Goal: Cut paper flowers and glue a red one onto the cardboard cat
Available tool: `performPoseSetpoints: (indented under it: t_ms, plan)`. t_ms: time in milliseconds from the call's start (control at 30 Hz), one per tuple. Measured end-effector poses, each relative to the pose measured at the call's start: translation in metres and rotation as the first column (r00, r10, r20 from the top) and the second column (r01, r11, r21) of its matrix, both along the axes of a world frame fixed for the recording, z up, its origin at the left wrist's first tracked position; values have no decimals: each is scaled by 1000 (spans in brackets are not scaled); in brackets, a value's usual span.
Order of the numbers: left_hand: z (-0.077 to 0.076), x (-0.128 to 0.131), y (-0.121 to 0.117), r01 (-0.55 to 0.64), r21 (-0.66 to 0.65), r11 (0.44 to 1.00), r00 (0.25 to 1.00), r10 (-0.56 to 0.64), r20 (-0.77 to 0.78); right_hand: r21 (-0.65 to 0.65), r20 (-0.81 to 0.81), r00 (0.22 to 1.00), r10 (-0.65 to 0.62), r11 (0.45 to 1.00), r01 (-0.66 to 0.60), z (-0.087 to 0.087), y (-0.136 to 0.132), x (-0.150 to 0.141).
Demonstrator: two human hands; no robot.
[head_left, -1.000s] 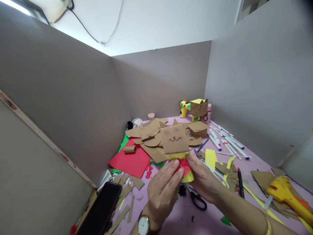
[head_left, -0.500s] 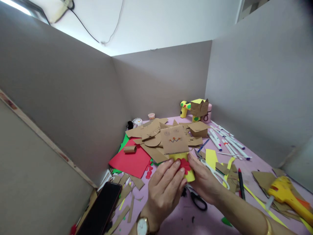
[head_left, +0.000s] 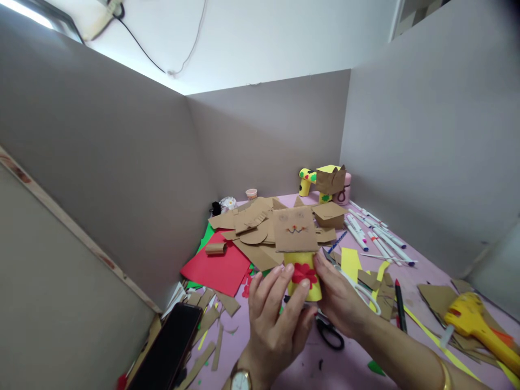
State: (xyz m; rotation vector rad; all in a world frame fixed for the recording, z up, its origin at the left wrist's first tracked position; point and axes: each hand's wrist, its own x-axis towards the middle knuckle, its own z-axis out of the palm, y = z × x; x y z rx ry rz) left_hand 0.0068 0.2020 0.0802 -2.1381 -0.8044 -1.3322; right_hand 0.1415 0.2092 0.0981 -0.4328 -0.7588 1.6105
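A cardboard figure (head_left: 296, 230) with a square drawn-on face stands on a yellow paper tube (head_left: 312, 295), held up over the table. On the front of the tube sits a red paper flower (head_left: 304, 274). My right hand (head_left: 339, 300) grips the tube from its right side, fingers partly hidden behind it. My left hand (head_left: 278, 314) has its fingers apart, with fingertips at the flower's left and lower edge. Black-handled scissors (head_left: 330, 331) lie below the figure, and white-handled scissors (head_left: 365, 297) lie behind my right hand.
Cardboard pieces (head_left: 254, 216) are piled behind the figure. Red paper (head_left: 219, 266) and a phone (head_left: 166, 346) lie left. Several markers (head_left: 385, 238), a black pen (head_left: 400, 303) and a yellow glue gun (head_left: 475, 322) lie right. A yellow spotted cardboard animal (head_left: 325, 181) stands at the back.
My left fingers have spread and eased back from the flower, uncovering more of it. The figure has turned slightly more upright and shifted a little right, still in my right hand.
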Motion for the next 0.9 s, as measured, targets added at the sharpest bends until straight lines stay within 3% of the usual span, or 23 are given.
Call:
performPoseSetpoints:
  t_ms: [233, 433, 633, 767, 900]
  plan:
    - [-5, 6, 1, -55, -51, 997, 991, 48, -124, 13, 20, 999, -33, 999, 32, -3, 1, 1]
    - [-9, 10, 2, -21, -84, 996, 994, 12, -110, 48, -2, 1000, 0, 999, 0, -5, 1, 2]
    - [-17, 9, 5, -42, -107, 993, 985, 23, -169, -17, 34, 999, -20, 1000, 21, -1, -1, -1]
    - [-26, 11, 3, -61, -149, 987, 990, 41, -132, -34, 61, 998, -24, 999, 26, -2, 0, -1]
    - [-33, 15, -1, -70, -305, 950, 997, 75, 3, 7, 68, 996, -60, 998, 60, -3, 1, 0]
